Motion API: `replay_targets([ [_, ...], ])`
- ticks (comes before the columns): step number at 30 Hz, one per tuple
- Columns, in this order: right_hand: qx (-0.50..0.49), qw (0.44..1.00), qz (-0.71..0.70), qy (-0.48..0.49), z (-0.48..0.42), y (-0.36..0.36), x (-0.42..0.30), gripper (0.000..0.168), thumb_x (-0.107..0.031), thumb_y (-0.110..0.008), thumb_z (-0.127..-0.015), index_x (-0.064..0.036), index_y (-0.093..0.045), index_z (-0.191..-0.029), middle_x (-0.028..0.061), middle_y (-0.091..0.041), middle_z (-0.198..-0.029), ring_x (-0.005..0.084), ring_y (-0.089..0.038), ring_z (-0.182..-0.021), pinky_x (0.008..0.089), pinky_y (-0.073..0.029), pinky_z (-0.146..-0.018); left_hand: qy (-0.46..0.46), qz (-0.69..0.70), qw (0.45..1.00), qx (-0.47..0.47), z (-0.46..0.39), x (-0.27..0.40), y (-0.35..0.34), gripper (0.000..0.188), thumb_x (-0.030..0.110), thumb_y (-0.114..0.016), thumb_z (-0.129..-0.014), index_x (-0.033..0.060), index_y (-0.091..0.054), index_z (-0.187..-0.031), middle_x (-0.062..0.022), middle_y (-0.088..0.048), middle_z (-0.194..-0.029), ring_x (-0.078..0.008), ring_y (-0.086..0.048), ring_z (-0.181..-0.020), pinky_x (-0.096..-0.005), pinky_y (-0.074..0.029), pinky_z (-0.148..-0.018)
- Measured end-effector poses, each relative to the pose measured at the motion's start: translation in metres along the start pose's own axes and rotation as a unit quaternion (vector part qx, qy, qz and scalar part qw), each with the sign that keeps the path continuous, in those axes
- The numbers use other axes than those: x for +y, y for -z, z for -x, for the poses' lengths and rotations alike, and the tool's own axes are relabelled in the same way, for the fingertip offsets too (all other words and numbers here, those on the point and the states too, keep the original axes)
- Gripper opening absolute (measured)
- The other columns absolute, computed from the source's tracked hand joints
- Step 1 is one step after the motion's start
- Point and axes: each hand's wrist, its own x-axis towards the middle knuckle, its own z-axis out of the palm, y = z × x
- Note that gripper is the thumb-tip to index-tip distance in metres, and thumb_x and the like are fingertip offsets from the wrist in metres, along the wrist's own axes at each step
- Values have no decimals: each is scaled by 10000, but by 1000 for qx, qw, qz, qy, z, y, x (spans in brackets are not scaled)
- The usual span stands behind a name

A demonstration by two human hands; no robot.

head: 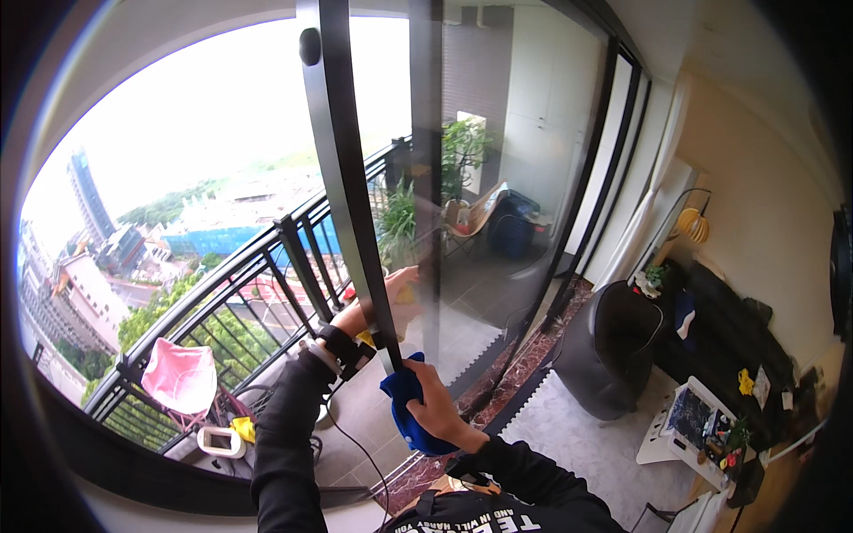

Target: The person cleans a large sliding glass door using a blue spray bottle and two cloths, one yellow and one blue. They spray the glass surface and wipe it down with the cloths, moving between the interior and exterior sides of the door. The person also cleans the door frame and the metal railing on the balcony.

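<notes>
A glass sliding door panel (493, 266) with a dark metal frame (350, 166) stands upright in front of me. My right hand (436, 410) grips a blue cloth (413, 426) at the frame's lower part, with the thumb on top of it. On the balcony side, my left arm reaches behind the frame. My left hand (400, 283) shows partly through the glass, with a yellow cloth (404, 296) at its palm; the frame hides part of the hand. Dark bands with a cable circle the left wrist.
A black railing (283, 230) bounds the balcony high above trees and buildings. Nearby are a pink folding chair (180, 376) and a white container (221, 442). Indoors stand a dark armchair (603, 353) and a cluttered white table (693, 426). A marble sill (490, 393) crosses the doorway.
</notes>
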Motion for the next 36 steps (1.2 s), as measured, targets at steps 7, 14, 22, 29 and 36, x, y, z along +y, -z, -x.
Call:
replay_targets([
  [7, 41, 998, 25, 51, -13, 20, 18, 601, 49, -520, -702, -74, -388, -1275, 229, -460, -1098, 453, -486, -1005, 449, -438, -841, 75, 346, 917, -182, -35, 22, 18, 708, 1, -601, -770, 121, -330, -1413, -105, -524, -1280, -182, -503, -1133, -322, -422, -960],
  [14, 31, 999, 25, 24, -16, 22, 31, 636, 65, -536, -701, -57, -357, -1299, 233, -444, -1157, 431, -485, -1056, 426, -408, -925, 129, 274, 946, -120, -24, 8, 4, 582, 137, -659, -788, 95, -431, -1321, -130, -643, -1048, -194, -616, -928, -327, -500, -795],
  [22, 6, 1000, 12, 6, -15, 29, 22, 629, 43, -542, -708, -46, -363, -1304, 225, -443, -1182, 406, -475, -1099, 403, -387, -968, 68, 250, 966, 7, -15, 16, -10, 510, 256, -706, -756, 36, -521, -1177, -145, -652, -887, -248, -641, -782, -353, -512, -701],
  [29, -26, 999, -10, 16, -12, 32, 21, 649, 39, -547, -702, -55, -359, -1317, 217, -448, -1166, 407, -470, -1100, 409, -396, -950, 147, 255, 955, -35, 9, 33, 8, 481, 194, -688, -824, 14, -473, -1215, -11, -547, -845, -95, -544, -734, -259, -466, -613],
  [36, -81, 994, -25, 76, -11, 24, 16, 680, 29, -549, -702, -71, -340, -1341, 262, -440, -1183, 465, -466, -1069, 462, -421, -910, 61, 208, 976, 28, 75, -29, 12, 262, 234, -526, -915, -8, -560, -1009, -107, -598, -912, -202, -555, -877, -338, -466, -788],
])
